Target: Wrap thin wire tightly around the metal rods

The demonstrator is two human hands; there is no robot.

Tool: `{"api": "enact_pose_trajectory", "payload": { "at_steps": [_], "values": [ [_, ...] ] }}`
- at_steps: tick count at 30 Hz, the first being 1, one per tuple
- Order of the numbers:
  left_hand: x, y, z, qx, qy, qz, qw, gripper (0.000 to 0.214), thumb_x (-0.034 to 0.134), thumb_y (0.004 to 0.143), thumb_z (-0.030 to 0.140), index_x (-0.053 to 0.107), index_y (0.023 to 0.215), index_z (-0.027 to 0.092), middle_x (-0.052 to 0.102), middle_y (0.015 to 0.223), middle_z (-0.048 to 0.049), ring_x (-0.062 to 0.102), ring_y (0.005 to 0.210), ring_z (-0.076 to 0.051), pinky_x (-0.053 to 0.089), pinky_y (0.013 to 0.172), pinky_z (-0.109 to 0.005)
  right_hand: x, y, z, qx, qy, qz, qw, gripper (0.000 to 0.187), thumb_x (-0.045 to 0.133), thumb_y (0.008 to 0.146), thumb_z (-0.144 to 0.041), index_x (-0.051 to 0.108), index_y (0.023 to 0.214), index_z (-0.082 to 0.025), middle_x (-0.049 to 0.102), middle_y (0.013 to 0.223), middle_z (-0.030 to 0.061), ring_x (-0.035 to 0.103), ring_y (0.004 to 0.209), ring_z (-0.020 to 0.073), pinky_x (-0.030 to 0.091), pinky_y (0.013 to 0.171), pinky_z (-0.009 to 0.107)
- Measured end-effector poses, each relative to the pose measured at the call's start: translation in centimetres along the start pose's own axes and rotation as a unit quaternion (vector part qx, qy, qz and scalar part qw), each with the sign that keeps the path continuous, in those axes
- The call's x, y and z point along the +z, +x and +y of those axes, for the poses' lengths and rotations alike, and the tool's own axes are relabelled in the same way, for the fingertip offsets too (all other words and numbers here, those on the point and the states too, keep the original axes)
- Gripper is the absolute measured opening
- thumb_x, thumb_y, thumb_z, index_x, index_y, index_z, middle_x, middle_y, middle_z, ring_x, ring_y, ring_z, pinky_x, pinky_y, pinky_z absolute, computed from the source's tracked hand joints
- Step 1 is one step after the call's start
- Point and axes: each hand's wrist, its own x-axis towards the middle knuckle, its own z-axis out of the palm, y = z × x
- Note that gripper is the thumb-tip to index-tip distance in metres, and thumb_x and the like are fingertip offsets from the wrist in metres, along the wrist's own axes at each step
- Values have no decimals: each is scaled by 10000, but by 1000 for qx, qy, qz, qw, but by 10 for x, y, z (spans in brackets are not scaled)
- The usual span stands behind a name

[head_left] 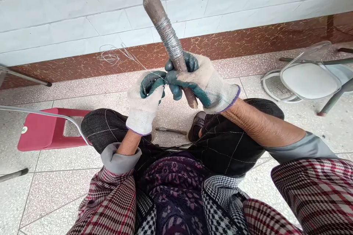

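Note:
Both hands wear white knit gloves with dark green coated fingers. My right hand [193,79] is wrapped round the lower part of a brown wooden stick [156,9], which tilts up to the left. Thin silvery wire [171,40] is wound in many turns about the stick's middle. My left hand [149,93] is closed close beside the right fingertips, pinching a strand of the wire. A loose tangle of wire [110,55] trails off to the upper left from between the hands. The left fingertips are partly hidden by the glove.
On the floor between the feet lies a thinner stick [171,130] with wire round one end. A red plastic stool or seat [41,130] is at the left. A white-seated chair [310,80] stands at the right. The tiled wall [82,3] rises ahead.

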Motion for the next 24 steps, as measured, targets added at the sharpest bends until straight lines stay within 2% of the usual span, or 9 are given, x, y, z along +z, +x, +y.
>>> {"api": "enact_pose_trajectory", "payload": {
  "at_steps": [5,9,15,20,24],
  "values": [
    [-4,-1,0,-44,-4,-24,999,136,808,860,233,782,987,277,725,851,-14,653,699,-167,453,521,-243,-4,-3,-2,-25,-28,1,999,232,869,775,-180,658,821,-264,637,719,-1,572,546,146,514,426,291],
    [-1,-2,2,-4,28,-3,1000,118,777,864,218,767,975,258,707,824,1,637,644,-138,447,536,-230,-5,-5,-11,-1,-57,29,998,254,868,776,-189,638,847,-268,620,693,14,577,560,167,491,393,293],
    [5,-6,11,3,84,-24,996,112,745,864,264,753,976,259,653,726,20,583,556,-128,430,494,-240,-7,-2,-18,-8,-74,45,996,288,865,708,-197,620,842,-270,615,697,11,589,546,177,488,382,311],
    [7,-17,33,-41,41,-48,997,179,747,835,277,788,1005,240,590,638,32,487,465,-99,336,396,-215,-15,1,-21,-27,-95,59,993,270,832,674,-194,640,838,-292,636,696,19,611,562,204,506,392,341],
    [-2,-12,32,-50,4,-76,996,199,697,863,297,785,1032,238,546,565,46,440,405,-96,256,350,-214,-16,1,-22,-29,-99,60,993,280,826,648,-157,645,818,-286,644,674,15,594,525,188,448,332,305]
  ]
}}
